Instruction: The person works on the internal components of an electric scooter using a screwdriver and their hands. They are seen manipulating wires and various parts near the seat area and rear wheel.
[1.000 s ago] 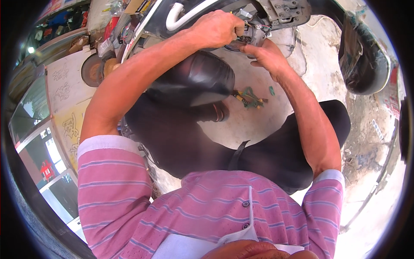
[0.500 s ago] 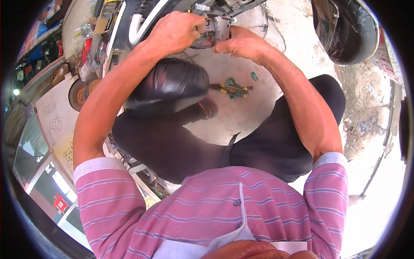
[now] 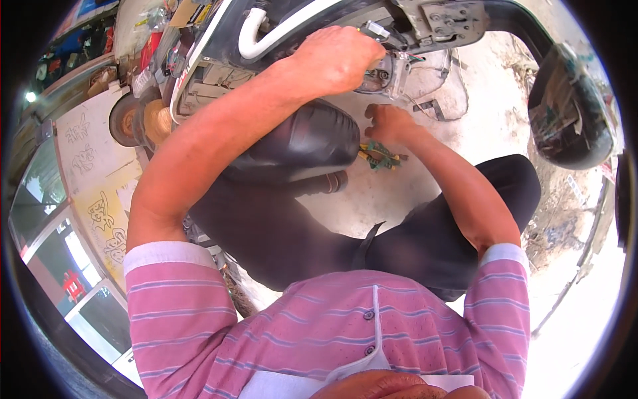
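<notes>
A striped pink shirt (image 3: 325, 302) and dark trousers (image 3: 266, 229) are filling the near side. Beyond, a black padded seat (image 3: 302, 143) is resting above the floor (image 3: 345, 206), and just off its right end a yellow-and-green-handled tool (image 3: 380, 157) is lying on the floor. The right hand (image 3: 391, 125) is hovering near that tool, well clear of the housing, its thumb and loosely bent fingers standing parted. Farther out, the left hand (image 3: 342, 60) is bending over the left side of a round wired housing (image 3: 382, 78); its fingertips are hiding, so whether it is grasping cannot be told. The housing is sitting by the lower edge of a dark vehicle frame (image 3: 425, 40), where a white tube (image 3: 251, 34) is curving.
</notes>
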`<state>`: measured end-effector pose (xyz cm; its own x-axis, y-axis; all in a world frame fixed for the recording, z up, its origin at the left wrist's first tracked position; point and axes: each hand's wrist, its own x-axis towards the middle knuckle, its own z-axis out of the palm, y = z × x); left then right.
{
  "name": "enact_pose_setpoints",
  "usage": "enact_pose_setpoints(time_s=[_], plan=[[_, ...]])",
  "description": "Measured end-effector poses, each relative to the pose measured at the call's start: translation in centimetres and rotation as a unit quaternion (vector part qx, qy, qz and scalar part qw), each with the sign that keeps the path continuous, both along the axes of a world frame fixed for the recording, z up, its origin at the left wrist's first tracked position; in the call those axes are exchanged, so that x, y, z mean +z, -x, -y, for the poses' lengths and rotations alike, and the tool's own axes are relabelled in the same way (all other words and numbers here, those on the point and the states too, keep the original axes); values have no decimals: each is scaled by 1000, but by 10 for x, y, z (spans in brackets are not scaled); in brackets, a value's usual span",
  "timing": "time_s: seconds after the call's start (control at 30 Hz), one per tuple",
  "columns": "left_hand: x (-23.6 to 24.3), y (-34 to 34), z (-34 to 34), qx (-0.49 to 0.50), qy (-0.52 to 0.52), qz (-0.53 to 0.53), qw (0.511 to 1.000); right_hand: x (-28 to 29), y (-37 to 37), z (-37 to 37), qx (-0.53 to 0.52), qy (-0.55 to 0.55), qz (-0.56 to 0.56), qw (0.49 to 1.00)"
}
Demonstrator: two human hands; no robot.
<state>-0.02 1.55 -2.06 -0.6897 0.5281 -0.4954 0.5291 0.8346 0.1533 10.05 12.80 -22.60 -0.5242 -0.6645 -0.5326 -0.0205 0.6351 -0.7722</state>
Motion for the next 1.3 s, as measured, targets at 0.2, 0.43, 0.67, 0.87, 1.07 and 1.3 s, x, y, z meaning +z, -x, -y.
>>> enact_pose_setpoints(time_s=[0.2, 0.43, 0.67, 0.87, 1.07, 1.3], plan=[[-6, -2, 3, 1, -5, -11, 1000, -59, -16, 88, -86, 203, -266, 938], [-10, -4, 4, 8, -47, -35, 998, -102, 4, 162, -3, 28, -138, 990], [-6, -3, -1, 14, -16, -22, 1000, -138, -4, 181, 26, -46, -70, 996], [-8, -1, 0, 20, 23, 9, 1000, -152, -12, 177, 40, -71, -34, 996], [-3, -1, -2, 19, 11, 16, 1000, -146, -21, 143, 33, -72, 43, 996], [3, 2, 0, 15, 15, 26, 999, -94, -33, 48, -50, 9, 374, 926]])
